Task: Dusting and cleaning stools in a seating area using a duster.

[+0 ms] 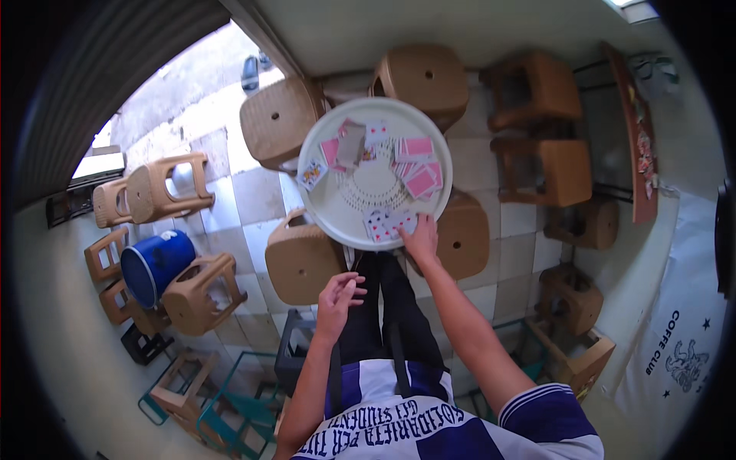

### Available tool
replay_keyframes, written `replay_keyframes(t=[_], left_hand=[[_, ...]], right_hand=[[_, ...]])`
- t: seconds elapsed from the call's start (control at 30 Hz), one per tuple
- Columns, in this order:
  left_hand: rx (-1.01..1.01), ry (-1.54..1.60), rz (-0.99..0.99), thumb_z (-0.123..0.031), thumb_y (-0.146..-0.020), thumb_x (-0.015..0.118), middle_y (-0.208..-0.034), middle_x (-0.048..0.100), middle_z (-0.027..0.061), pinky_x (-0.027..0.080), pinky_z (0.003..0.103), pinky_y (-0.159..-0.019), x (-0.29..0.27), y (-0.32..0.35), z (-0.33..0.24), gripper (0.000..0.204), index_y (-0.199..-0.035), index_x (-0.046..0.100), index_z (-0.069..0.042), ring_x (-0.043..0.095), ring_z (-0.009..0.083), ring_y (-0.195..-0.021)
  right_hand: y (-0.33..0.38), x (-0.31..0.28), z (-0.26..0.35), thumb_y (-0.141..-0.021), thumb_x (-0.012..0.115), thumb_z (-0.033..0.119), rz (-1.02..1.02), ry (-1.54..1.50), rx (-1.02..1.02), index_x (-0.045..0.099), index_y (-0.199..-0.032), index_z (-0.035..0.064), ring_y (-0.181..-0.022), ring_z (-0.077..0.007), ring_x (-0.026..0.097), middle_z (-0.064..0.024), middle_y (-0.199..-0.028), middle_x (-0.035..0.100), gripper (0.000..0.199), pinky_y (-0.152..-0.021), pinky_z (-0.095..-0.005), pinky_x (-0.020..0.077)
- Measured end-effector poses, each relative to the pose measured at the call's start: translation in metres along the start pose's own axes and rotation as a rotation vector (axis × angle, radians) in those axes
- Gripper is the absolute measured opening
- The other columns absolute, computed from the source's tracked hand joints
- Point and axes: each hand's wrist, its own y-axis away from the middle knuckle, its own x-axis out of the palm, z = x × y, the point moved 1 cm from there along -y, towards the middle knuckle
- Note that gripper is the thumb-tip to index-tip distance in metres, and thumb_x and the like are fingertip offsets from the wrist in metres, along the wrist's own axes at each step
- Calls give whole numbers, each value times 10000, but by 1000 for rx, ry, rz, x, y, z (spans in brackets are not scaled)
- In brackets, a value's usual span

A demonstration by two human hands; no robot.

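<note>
Playing cards lie in groups on a round cream table (pixel 322 207). Close to the near rim is a small group of face-up cards (pixel 377 227). My right hand (pixel 421 237) reaches over the rim with its thumb and fingers closed on the edge of a face-up card (pixel 405 221) in that group. My left hand (pixel 337 303) hovers above my lap, off the table, loosely bent and holding nothing. Pink-backed cards (pixel 420 178) are spread at the table's right. At the far left side, a grey-brown flat piece (pixel 351 146) rests among pink-backed and face-up cards (pixel 312 175).
Brown plastic stools surround the table, including one at the near left (pixel 303 264) and one at the near right (pixel 464 238). A blue drum (pixel 159 264) stands among stools on the left. More stools (pixel 540 169) line the right wall. A doorway opens at the upper left.
</note>
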Motion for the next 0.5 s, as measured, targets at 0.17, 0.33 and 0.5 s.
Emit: replay_keyframes(t=[0.17, 0.33, 0.5], left_hand=[[-131, -13, -37, -199, -1012, 544, -1134, 674, 107, 548, 290, -768, -2, -39, 42, 263, -1214, 589, -36, 669, 164, -930], [-150, -53, 29, -220, -1002, 567, -1120, 680, 83, 530, 277, -765, -3, -108, 64, 268, -1193, 605, -36, 644, 146, -949], [-19, -178, -56, -263, -984, 597, -1056, 701, 65, 514, 287, -787, -3, -181, 66, 278, -1135, 638, -34, 631, 123, -967]], right_hand=[[-11, 36, 8, -631, 889, 282, 51, 135, 9, 516, -1123, 48, -1091, -358, 502, -151, -1135, 501, 660, -846, -499, 457], [-21, 35, -8, -749, 810, 195, 70, -170, -12, 555, -1016, 33, -959, -378, 590, -160, -1001, 613, 403, -766, -466, 480], [-29, 22, -25, -886, 684, 133, 261, -501, -211, 632, -1038, 18, -863, -364, 663, -192, -900, 662, 198, -732, -405, 518]])
